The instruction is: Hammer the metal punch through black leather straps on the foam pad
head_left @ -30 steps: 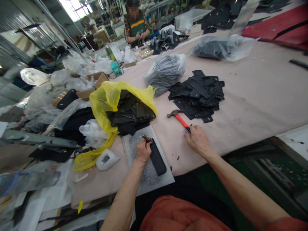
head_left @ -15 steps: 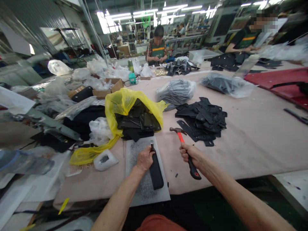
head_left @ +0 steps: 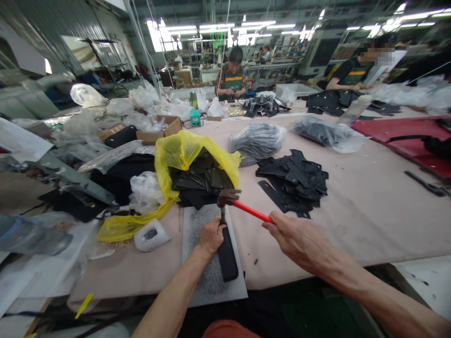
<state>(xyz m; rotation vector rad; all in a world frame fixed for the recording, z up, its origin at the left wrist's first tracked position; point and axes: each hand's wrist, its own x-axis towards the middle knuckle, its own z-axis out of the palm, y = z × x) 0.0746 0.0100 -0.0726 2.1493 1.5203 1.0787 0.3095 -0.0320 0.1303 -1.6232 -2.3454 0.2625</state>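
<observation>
My left hand (head_left: 212,235) is closed around a metal punch (head_left: 222,216), held upright over a black padded strip (head_left: 228,263). The strip lies lengthwise on a grey-white board (head_left: 207,291) marked with many small dark specks. In my right hand (head_left: 294,234) is a claw hammer (head_left: 250,210) with a red-orange shaft. Its head is at the top of the punch; whether they touch I cannot tell. Behind the board, a yellow plastic bag (head_left: 165,159) lies open with dark flat pieces (head_left: 197,176) inside.
A pile of black strips (head_left: 296,180) lies right of the bag, with plastic-wrapped bundles (head_left: 259,141) behind. A small white bag (head_left: 152,234) sits left of the board. Clear plastic bags crowd the left side. Two people (head_left: 232,80) work across the table (head_left: 352,225).
My right hand has swung the hammer left, bringing its head from beside the black strips to the punch top. My left hand stays in place with the punch.
</observation>
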